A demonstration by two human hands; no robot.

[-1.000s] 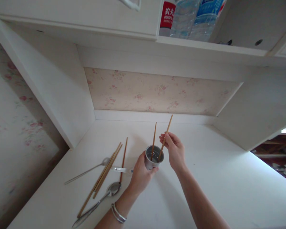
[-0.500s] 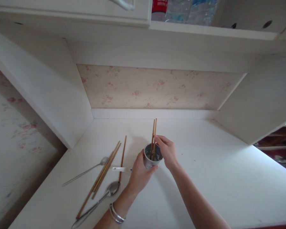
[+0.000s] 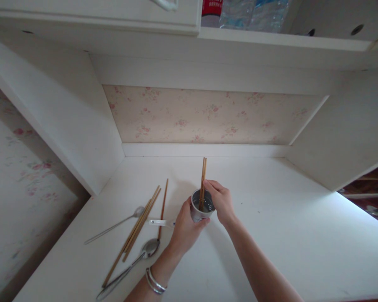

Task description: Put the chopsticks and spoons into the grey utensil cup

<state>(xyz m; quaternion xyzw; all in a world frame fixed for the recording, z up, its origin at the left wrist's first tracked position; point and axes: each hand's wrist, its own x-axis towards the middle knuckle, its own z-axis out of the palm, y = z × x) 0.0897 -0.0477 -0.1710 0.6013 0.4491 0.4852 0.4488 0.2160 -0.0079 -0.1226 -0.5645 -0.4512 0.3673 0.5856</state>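
Since a second ago, the right hand (image 3: 221, 201) has come in from the right to the cup (image 3: 199, 214), and the upright chopsticks (image 3: 203, 170), which stood apart then, now stand side by side, nearly touching, with their lower ends inside it. The grip of the right hand is narrow, thumb and fingers pinched on the upright chopsticks just above the rim; whether it holds both or only one, I cannot tell. The left hand (image 3: 187, 228) is wrapped around the near left side of the cup, a metal one with small holes, its mouth tipped toward the viewer; whether its base touches the desk (image 3: 290, 235) is hidden. Two silver bangles (image 3: 156, 282) circle the left wrist. To the left of the cup, a white handle (image 3: 159, 222) runs behind the left hand, and a reddish-brown stick (image 3: 164, 201) crosses it, the near end meeting the bowl of a large spoon (image 3: 150, 248). Further left lies a slanting bundle of wooden chopsticks (image 3: 142, 223), and at its upper part rests the bowl of a thin long-handled spoon (image 3: 139, 211). Overhead, bottles (image 3: 236, 14) stand in an open cupboard, partly cut off by the frame's top edge.
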